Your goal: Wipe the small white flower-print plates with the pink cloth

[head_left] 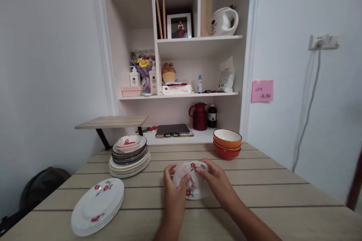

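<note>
My left hand (pixel 177 192) is closed on a thin, pale pinkish-white cloth (pixel 180 173), which lies against the face of a small white plate. This plate (pixel 200 189) has red flowers near its rim and is held up over the table's middle. On its right side my right hand (pixel 216 180) grips the rim, thumb on the face and fingers behind. The cloth and my left fingers hide the plate's left part. To the left, a stack of larger white plates (pixel 98 203) with matching red flowers lies on the wooden table (pixel 147 211).
Behind that stack stands a taller pile of plates (pixel 130 163) topped by small square dishes (pixel 128 142). Orange and red bowls (pixel 227 144) are nested at the back right. A shelf unit (pixel 198 96) rises behind the table, with a red jug (pixel 200 116) and a laptop (pixel 173 130) low down.
</note>
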Action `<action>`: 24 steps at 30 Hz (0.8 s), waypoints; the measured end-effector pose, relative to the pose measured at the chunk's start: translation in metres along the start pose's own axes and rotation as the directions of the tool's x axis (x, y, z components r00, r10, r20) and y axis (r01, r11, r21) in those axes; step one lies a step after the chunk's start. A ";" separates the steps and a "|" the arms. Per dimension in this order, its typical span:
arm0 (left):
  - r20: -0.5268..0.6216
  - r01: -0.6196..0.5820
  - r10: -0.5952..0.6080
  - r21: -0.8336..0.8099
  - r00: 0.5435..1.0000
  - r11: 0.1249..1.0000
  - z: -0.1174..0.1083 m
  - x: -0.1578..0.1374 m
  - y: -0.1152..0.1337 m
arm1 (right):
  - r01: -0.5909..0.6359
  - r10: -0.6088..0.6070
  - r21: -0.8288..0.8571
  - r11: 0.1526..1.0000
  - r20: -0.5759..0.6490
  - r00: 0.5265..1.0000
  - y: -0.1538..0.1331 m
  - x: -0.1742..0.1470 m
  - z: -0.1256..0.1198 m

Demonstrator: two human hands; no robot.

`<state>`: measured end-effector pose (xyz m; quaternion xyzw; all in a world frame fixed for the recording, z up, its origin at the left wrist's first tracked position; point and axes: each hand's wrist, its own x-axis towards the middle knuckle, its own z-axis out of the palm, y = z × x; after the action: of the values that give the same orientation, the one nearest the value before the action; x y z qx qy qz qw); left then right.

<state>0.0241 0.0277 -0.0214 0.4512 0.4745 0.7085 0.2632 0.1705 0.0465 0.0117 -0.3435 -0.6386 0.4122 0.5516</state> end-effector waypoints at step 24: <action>0.327 0.328 -0.234 -0.270 0.916 0.906 0.001 0.004 0.025 | 0.069 -0.070 -0.015 0.998 -0.104 0.992 -0.007 -0.003 0.007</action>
<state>0.0245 0.0213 0.0030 0.4268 0.3710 0.6568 0.4988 0.1641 0.0403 0.0165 -0.3452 -0.6226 0.3708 0.5964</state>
